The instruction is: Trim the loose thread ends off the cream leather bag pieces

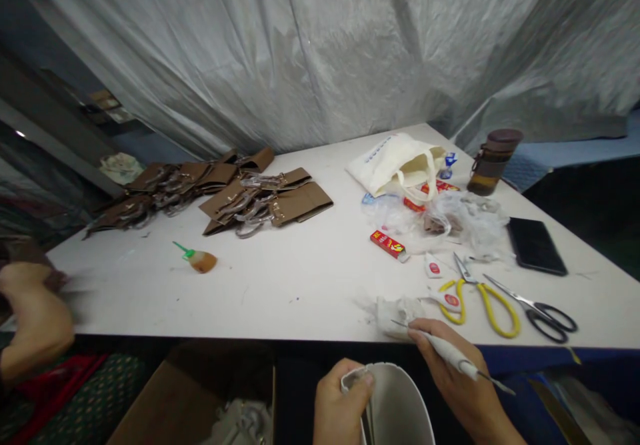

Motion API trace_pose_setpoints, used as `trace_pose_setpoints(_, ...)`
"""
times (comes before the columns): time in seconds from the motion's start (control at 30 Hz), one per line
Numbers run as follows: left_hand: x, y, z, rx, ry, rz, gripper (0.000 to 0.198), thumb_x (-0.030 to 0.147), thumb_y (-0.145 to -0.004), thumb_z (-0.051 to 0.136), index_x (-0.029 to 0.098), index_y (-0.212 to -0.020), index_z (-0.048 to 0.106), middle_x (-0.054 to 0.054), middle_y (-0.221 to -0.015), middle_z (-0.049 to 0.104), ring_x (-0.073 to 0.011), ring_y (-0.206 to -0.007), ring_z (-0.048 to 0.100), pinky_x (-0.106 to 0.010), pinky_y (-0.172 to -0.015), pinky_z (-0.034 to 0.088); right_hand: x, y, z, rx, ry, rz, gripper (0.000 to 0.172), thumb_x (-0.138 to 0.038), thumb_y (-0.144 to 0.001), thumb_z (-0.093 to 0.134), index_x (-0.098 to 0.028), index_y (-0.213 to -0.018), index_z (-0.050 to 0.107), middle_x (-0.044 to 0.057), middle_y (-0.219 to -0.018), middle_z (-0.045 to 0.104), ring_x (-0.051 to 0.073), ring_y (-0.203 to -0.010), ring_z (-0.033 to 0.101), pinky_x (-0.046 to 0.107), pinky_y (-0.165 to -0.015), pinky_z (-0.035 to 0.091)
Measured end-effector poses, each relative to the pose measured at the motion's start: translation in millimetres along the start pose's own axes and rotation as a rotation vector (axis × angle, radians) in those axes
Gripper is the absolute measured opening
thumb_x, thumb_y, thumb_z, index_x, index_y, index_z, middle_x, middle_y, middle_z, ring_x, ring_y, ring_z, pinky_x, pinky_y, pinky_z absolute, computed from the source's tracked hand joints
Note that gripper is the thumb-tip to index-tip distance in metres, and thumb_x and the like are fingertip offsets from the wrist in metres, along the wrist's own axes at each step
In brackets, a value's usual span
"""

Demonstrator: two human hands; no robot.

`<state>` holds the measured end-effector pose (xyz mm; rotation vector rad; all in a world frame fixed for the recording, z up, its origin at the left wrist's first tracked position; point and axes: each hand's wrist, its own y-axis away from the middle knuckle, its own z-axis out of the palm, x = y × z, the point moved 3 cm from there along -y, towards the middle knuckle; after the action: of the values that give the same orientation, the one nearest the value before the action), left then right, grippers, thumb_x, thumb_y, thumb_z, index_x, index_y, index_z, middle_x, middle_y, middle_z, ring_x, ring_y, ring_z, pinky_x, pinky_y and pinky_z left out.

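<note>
My left hand (339,402) is closed on the rim of a white curved plastic piece (395,405), below the table's front edge. Beside it, my right hand (457,372) is wrapped round a white-handled thin tool (453,353) whose metal tip points right. A crumpled white tissue (395,312) lies on the table just above my right hand.
On the white table (280,278): yellow scissors (480,295), black scissors (543,308), a black phone (536,245), a brown bottle (493,162), a white tote bag (395,162), a red box (389,244), a glue bottle (200,258), brown paper bags (220,188). Another person's arm (30,318) is at left. A cardboard box (200,398) sits below.
</note>
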<state>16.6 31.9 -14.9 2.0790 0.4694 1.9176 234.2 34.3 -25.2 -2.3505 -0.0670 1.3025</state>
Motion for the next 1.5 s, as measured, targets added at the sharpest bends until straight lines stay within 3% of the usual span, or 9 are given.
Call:
trace_pose_setpoints(0.27, -4.8, -1.6, 13.6, -0.031, -0.047, -0.005, 0.021, 0.035, -0.069, 0.076, 0.013, -0.07, 0.075, -0.002, -0.06, 0.063, -0.017, -0.062, 0.051, -0.028, -0.062, 0.039, -4.0, -4.0, 4.8, -0.023, 0.095, -0.102, 0.02, -0.038, -0.107, 0.055, -0.023, -0.103, 0.069, 0.004, -0.093, 0.075, 0.021, -0.084, 0.074, 0.033, -0.078, 0.057)
trace_pose_setpoints(0.5, -5.6, -1.4, 16.1, -0.04, -0.061, -0.018, 0.022, 0.035, -0.068, 0.078, 0.014, -0.07, 0.072, 0.001, -0.059, 0.058, -0.0156, -0.061, 0.049, -0.027, -0.062, 0.04, -6.4, -4.2, 11.6, -0.037, 0.18, -0.258, 0.015, -0.031, -0.107, 0.057, -0.021, -0.109, 0.068, 0.007, -0.096, 0.076, 0.023, -0.087, 0.073, 0.035, -0.082, 0.054)
trace_pose_setpoints(0.73, -2.8, 2.8, 20.4, -0.058, -0.077, -0.031, 0.015, 0.03, -0.07, 0.073, 0.015, -0.071, 0.069, 0.002, -0.06, 0.055, -0.0151, -0.061, 0.047, -0.027, -0.061, 0.039, -8.2, -11.0, 11.3, -0.058, 0.163, -0.198, 0.02, -0.035, -0.107, 0.056, -0.02, -0.104, 0.069, 0.006, -0.09, 0.074, 0.023, -0.082, 0.071, 0.034, -0.077, 0.053)
trace_pose_setpoints(0.83, -1.5, 4.1, 22.2, -0.062, -0.101, -0.051, 0.013, 0.028, -0.071, 0.071, 0.015, -0.071, 0.069, 0.002, -0.06, 0.055, -0.0147, -0.061, 0.047, -0.027, -0.061, 0.039, -6.0, -11.5, 5.6, -0.02, 0.087, -0.129, 0.022, -0.038, -0.106, 0.056, -0.021, -0.102, 0.07, 0.006, -0.093, 0.075, 0.022, -0.085, 0.072, 0.034, -0.08, 0.054)
trace_pose_setpoints(0.93, 0.1, 5.0, 24.4, -0.078, -0.129, -0.07, 0.013, 0.027, -0.07, 0.071, 0.015, -0.072, 0.069, 0.002, -0.061, 0.056, -0.0145, -0.061, 0.047, -0.026, -0.059, 0.038, 0.0, -10.3, -3.3, -0.011, -0.088, 0.073, 0.03, -0.046, -0.106, 0.053, -0.022, -0.096, 0.069, 0.004, -0.083, 0.073, 0.021, -0.078, 0.069, 0.032, -0.075, 0.054)
trace_pose_setpoints(1.1, 3.6, 9.0, 33.6, -0.137, -0.129, -0.105, 0.011, 0.025, -0.067, 0.07, 0.015, -0.069, 0.067, 0.002, -0.057, 0.055, -0.0143, -0.057, 0.047, -0.026, -0.056, 0.035, 2.8, -6.5, -4.7, -0.265, -0.538, 0.457, 0.051, -0.063, -0.104, 0.047, -0.02, -0.081, 0.064, 0.0, -0.061, 0.062, 0.016, -0.057, 0.058, 0.026, -0.057, 0.046)
trace_pose_setpoints(1.2, 6.2, 12.5, 38.7, -0.153, -0.131, -0.105, 0.008, 0.022, -0.066, 0.07, 0.014, -0.066, 0.067, 0.001, -0.057, 0.055, -0.014, -0.057, 0.046, -0.026, -0.056, 0.034, 0.6, -3.7, -2.3, -0.355, -0.618, 0.519, 0.056, -0.068, -0.1, 0.051, -0.018, -0.078, 0.064, 0.0, -0.06, 0.059, 0.015, -0.058, 0.054, 0.027, -0.058, 0.044)
trace_pose_setpoints(1.5, 9.7, 16.6, 42.9, -0.174, -0.133, -0.133, 0.007, 0.02, -0.066, 0.071, 0.014, -0.067, 0.069, 0.001, -0.056, 0.055, -0.0137, -0.056, 0.046, -0.026, -0.055, 0.033, 4.6, 5.9, -0.7, -0.416, -0.572, 0.543, 0.059, -0.071, -0.099, 0.048, -0.018, -0.079, 0.062, 0.0, -0.063, 0.058, 0.016, -0.061, 0.053, 0.028, -0.061, 0.041)
